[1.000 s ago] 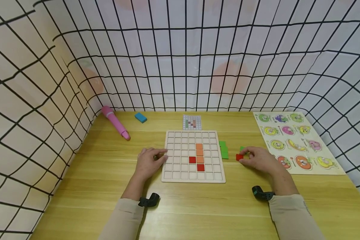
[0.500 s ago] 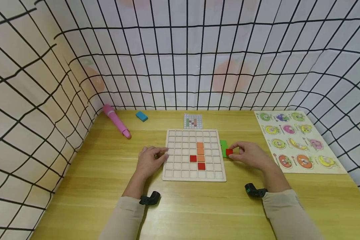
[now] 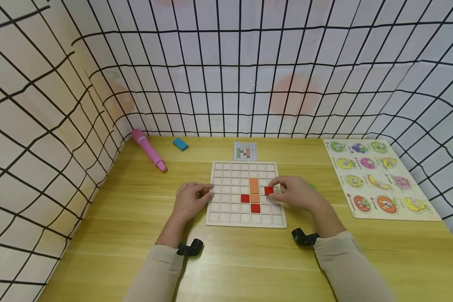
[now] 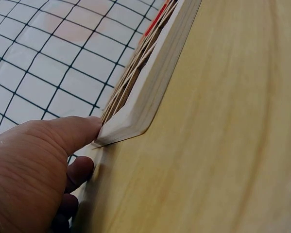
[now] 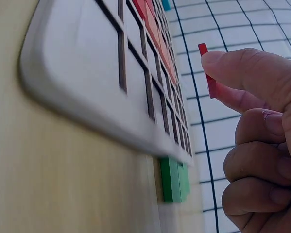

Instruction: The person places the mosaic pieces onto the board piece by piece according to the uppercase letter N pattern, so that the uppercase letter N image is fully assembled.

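Observation:
My right hand (image 3: 295, 191) pinches a small red square tile (image 3: 269, 191) between thumb and index finger, over the right part of the wooden grid board (image 3: 226, 217). The right wrist view shows the red tile (image 5: 209, 73) held edge-on above the board, with the other fingers curled in. Three orange tiles (image 3: 254, 189) form a column in the grid. One red tile (image 3: 245, 198) sits left of the lowest orange one, another red tile (image 3: 255, 208) below it. My left hand (image 3: 190, 202) touches the board's left edge, its thumb tip right at the rim in the left wrist view.
Behind the board lies a small pattern card (image 3: 245, 151). A blue block (image 3: 180, 144) and a pink microphone-like toy (image 3: 149, 150) lie at back left. A fruit picture board (image 3: 380, 179) is at right. Green tiles (image 5: 173, 180) lie beside the grid board. Black netting (image 3: 226, 66) surrounds the table.
My right hand has carried the red tile leftward from beside the green pieces to over the board. My left hand stays at the board's left edge. The head view has shifted slightly.

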`<act>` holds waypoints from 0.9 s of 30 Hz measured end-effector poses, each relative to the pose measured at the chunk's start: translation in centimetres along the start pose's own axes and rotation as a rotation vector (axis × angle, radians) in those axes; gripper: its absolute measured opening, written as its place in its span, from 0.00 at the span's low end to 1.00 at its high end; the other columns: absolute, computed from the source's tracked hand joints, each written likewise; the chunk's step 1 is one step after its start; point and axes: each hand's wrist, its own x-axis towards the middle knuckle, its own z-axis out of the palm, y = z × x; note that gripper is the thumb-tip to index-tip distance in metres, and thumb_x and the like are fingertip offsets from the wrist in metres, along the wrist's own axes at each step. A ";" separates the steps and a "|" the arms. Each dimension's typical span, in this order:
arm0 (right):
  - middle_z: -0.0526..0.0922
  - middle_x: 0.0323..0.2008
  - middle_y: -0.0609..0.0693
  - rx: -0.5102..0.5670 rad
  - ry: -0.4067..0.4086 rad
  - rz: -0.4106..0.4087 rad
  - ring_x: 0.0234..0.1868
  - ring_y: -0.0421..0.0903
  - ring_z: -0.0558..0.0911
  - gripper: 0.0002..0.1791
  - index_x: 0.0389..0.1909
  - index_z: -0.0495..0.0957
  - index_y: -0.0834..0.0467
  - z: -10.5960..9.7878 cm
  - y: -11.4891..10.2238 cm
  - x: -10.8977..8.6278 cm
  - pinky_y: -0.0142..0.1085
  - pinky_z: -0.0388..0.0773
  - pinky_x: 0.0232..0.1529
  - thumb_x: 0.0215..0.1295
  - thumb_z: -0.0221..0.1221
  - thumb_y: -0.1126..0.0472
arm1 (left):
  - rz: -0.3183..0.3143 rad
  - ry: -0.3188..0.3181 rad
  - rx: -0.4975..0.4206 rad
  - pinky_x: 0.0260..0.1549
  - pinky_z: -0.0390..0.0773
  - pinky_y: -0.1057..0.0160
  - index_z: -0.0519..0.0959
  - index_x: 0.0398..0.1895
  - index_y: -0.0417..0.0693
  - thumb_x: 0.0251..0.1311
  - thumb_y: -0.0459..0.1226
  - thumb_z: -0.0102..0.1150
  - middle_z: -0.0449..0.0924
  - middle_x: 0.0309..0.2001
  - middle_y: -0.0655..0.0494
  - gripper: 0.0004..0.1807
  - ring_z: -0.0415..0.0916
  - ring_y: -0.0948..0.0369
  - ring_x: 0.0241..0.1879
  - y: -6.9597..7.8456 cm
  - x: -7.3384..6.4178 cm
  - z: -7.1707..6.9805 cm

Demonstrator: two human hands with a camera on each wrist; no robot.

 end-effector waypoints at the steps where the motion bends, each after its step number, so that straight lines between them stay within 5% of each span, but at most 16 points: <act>1: 0.65 0.22 0.47 -0.005 -0.006 -0.008 0.23 0.45 0.65 0.16 0.49 0.83 0.51 0.2 -0.2 0.2 0.35 0.60 0.26 0.63 0.70 0.51 | 0.000 0.000 0.003 0.47 0.62 0.54 0.87 0.54 0.59 0.63 0.47 0.68 0.83 0.35 0.57 0.17 0.68 0.57 0.40 0.0 0.0 0.0; 18: 0.68 0.21 0.45 0.011 -0.005 -0.144 0.23 0.43 0.67 0.14 0.48 0.83 0.50 4.3 -4.4 2.6 0.35 0.65 0.29 0.65 0.68 0.51 | 0.010 0.008 0.005 0.50 0.63 0.53 0.87 0.54 0.60 0.64 0.47 0.67 0.82 0.35 0.59 0.16 0.68 0.57 0.40 -0.4 0.1 0.2; 27: 0.68 0.17 0.45 -0.051 0.041 -0.072 0.18 0.42 0.66 0.16 0.50 0.84 0.48 5.4 -6.8 3.8 0.35 0.62 0.23 0.65 0.67 0.48 | -0.004 0.004 0.003 0.49 0.63 0.53 0.87 0.54 0.60 0.64 0.47 0.68 0.82 0.36 0.58 0.16 0.68 0.57 0.41 -0.3 0.1 0.1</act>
